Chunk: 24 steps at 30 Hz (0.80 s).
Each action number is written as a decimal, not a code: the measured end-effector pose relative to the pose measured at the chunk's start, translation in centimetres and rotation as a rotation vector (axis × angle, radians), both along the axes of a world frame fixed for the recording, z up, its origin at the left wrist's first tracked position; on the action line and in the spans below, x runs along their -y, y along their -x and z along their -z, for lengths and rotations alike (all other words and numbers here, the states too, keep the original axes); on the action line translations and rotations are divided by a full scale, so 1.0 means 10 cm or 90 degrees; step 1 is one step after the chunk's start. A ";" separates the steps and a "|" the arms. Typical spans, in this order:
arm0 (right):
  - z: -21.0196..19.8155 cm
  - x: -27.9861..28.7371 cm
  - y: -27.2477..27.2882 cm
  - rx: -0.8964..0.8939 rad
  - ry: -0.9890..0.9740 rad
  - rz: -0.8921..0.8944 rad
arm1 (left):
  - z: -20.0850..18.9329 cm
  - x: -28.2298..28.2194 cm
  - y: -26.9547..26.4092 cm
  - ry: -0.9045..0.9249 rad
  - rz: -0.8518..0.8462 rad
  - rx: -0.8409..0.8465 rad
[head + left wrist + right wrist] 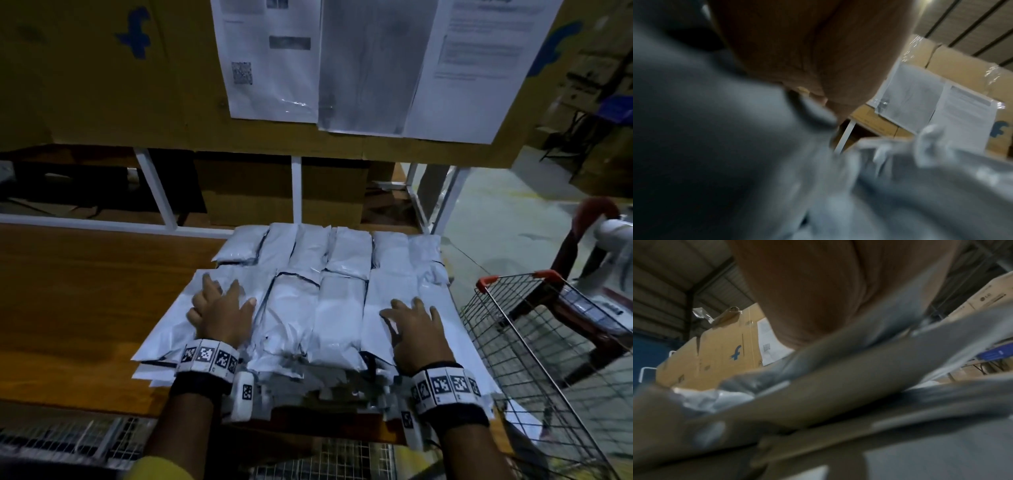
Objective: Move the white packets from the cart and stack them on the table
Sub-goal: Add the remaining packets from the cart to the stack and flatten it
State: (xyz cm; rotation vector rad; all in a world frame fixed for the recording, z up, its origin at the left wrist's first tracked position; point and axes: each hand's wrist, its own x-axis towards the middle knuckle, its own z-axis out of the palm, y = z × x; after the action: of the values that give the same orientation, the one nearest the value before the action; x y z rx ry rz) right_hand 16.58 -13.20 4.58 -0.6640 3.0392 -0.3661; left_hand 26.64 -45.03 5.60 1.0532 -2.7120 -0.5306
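both hands lie flat on a slab of white packets [337, 308] on the wooden counter [85, 301]. the packets are soft, glossy plastic pouches, long and slightly puffed, laid side by side in two rows and stacked in layers with thin dark seams between them. the left hand [219, 310] presses the flat, wide packet at the near left corner, its fingers [233, 291] straight and spread apart, gripping nothing. the right hand [416, 330] rests on the packet at the near right, its fingers [400, 310] also straight and fanned, holding nothing. both wrists carry white bands printed with black square codes.

between the two sets of fingers run three plump packets. ahead of the fingertips lies the far row, ending at a white metal frame [296, 186]. behind that stands a large cardboard box [102, 85] with printed sheets [370, 65] in shiny plastic taped to it. left of the left fingers the counter is bare, smooth brown wood grain. right of the right fingers the stack reaches the counter's edge, and just beyond it stands a wire cart [534, 346] with orange corner caps. the near edges of the lower packets overhang the front of the counter under the wrists.

both wrist views are blurred: skin above, grey-white plastic folds below.
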 end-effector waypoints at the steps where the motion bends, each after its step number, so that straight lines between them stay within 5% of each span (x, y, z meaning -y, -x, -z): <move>1: -0.01 -0.05 0.00 -0.015 0.025 -0.002 | -0.11 -0.02 -0.01 0.007 -0.006 -0.040; 11: -0.39 -0.92 0.06 -0.131 0.277 0.001 | -1.18 -1.16 0.07 0.081 0.058 -0.289; 24: -0.39 -3.74 0.28 -0.125 0.283 0.168 | -1.08 -4.32 1.02 -0.012 0.402 -0.272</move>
State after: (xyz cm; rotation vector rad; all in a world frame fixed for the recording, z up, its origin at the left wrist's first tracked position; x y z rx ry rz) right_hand 13.83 24.18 8.52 -0.3121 3.2614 -1.0641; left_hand 16.43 -1.86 16.36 0.0307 -2.5916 -0.7663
